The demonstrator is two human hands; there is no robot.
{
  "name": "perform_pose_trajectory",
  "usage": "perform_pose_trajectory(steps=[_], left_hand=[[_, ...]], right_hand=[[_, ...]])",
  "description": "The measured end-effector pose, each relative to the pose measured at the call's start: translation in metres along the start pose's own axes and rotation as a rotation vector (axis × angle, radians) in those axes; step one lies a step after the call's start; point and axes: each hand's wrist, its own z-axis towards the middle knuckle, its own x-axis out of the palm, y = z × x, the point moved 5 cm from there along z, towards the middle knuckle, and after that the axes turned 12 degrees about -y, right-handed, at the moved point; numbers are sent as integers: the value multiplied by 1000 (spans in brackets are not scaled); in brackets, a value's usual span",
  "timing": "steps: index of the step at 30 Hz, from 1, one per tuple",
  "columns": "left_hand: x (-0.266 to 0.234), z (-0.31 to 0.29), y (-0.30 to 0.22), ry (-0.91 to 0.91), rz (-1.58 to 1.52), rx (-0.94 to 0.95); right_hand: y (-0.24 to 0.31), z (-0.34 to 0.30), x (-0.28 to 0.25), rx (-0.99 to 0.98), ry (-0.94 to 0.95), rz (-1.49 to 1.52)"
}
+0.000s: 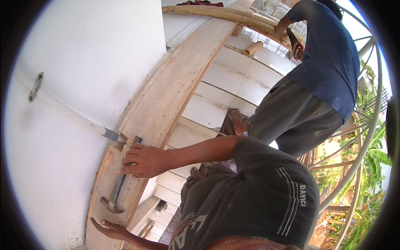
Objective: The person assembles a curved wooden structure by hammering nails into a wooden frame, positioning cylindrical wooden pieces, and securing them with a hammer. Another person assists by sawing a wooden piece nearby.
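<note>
A claw hammer [121, 187] with a dark handle lies along a long wooden plank [175, 89], at its near-left part. My right hand [146, 160] is closed over the handle from above, its fingers curling across it; the handle's end shows beyond the hand. Part of the grip is hidden under the palm. My left hand [110, 229] is just past the hammer's metal head, at the plank's near end. Its fingers are stretched out, and nothing is in it.
A white wall [83, 50] borders the plank, with a pipe [62, 108] and a grey fitting [111, 134]. White-tiled steps [225, 79] lie right of it. A co-worker [321, 71] holds a saw [296, 46] at bamboo poles [233, 16]. A curved metal railing [366, 137] stands at right.
</note>
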Motion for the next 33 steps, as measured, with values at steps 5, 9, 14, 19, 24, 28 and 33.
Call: perform_pose_trajectory(steps=[5,9,14,19,24,28,33], left_hand=[[4,1,-9,82,-67,-12],[-3,2,-29,42,-109,93],[-5,0,-30,11,-57,103],[-14,1,-32,-169,-47,128],[-4,8,-86,-139,-199,-28],[7,19,-193,-136,-526,122],[-21,57,-322,-158,-1072,375]], right_hand=[[-24,-75,-63,462,87,-94],[-37,-134,-96,942,163,-195],[-33,-147,-112,929,85,-178],[-46,-153,-108,993,141,-68],[-61,-208,-116,1186,365,-145],[-60,-304,-121,1338,695,-140],[-47,-437,-117,1105,771,-260]])
